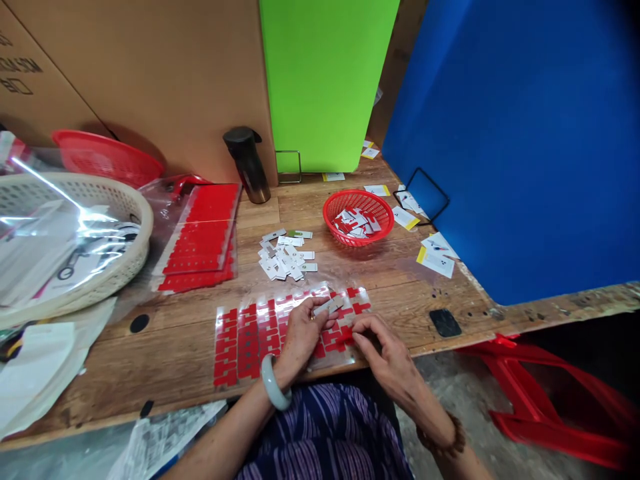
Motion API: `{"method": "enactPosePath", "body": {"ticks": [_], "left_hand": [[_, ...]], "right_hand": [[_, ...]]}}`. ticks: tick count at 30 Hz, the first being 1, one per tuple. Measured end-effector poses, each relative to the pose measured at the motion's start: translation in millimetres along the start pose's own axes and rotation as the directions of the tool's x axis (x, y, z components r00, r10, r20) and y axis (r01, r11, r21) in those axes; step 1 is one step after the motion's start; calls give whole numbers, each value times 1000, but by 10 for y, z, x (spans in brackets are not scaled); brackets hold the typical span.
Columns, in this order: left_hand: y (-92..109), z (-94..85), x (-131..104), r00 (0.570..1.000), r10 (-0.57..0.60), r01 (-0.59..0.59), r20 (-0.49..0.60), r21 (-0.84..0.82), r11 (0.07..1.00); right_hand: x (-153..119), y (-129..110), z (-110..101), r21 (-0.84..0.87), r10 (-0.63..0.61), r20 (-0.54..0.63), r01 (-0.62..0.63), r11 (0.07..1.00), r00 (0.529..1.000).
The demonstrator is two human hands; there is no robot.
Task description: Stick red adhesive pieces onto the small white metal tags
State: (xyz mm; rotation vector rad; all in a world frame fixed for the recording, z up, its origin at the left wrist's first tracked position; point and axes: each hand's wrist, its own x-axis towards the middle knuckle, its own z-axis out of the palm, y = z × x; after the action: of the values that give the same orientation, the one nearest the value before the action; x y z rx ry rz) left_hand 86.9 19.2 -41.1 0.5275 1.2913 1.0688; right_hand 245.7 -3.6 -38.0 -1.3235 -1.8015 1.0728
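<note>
My left hand [299, 332] pinches a small flat white-and-grey strip [329, 307] between thumb and fingers. Close beside it, my right hand [387, 353] has thumb and forefinger closed on a small red sticker [345, 335]. Whether that sticker is fully off its backing cannot be made out. Both hands are over a clear sheet of red stickers [243, 347] lying at the table's front edge; it shows bare gaps near the right hand. Behind the sheet is a loose pile of similar white strips [285, 259]. A red basket [329, 223] to its right holds several strips with red on them.
Stacked red sticker sheets [203, 227] lie left of the pile, near a large white basket [143, 220]. A black flask [249, 167] stands behind. Yellow-and-white cards [437, 260] are scattered along a blue board [525, 147]. A red stool [540, 400] stands below right.
</note>
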Motion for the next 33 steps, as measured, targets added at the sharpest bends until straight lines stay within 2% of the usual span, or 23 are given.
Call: {"method": "enactPosePath", "body": {"ticks": [4,7,9,13,18,23,33], "left_hand": [[73,-69,-41,994,-91,97,64,-98,990],[148,-148,-121,980,-165,180,113,-145,973],[194,-203,-190,974,-188,207,124,-162,965],[237,-291,-303,969,-211,232,128,-171,958],[212,-341,-348,968,-200,224,151,-164,961],[193,-333,-361,966,-199,225,164,-158,961],[200,-309,-363,969,-204,225,143,-151,963]], "right_hand": [[23,-27,-11,162,161,-43,-152,975,986],[70,-97,20,195,213,-121,-187,963,970],[114,-167,44,187,182,-137,-155,970,974],[198,-285,110,171,102,-97,-85,982,990],[237,-309,198,125,39,-54,-32,992,998],[238,-333,202,125,39,14,-41,991,999],[249,-316,189,93,20,-1,-20,995,1000]]}}
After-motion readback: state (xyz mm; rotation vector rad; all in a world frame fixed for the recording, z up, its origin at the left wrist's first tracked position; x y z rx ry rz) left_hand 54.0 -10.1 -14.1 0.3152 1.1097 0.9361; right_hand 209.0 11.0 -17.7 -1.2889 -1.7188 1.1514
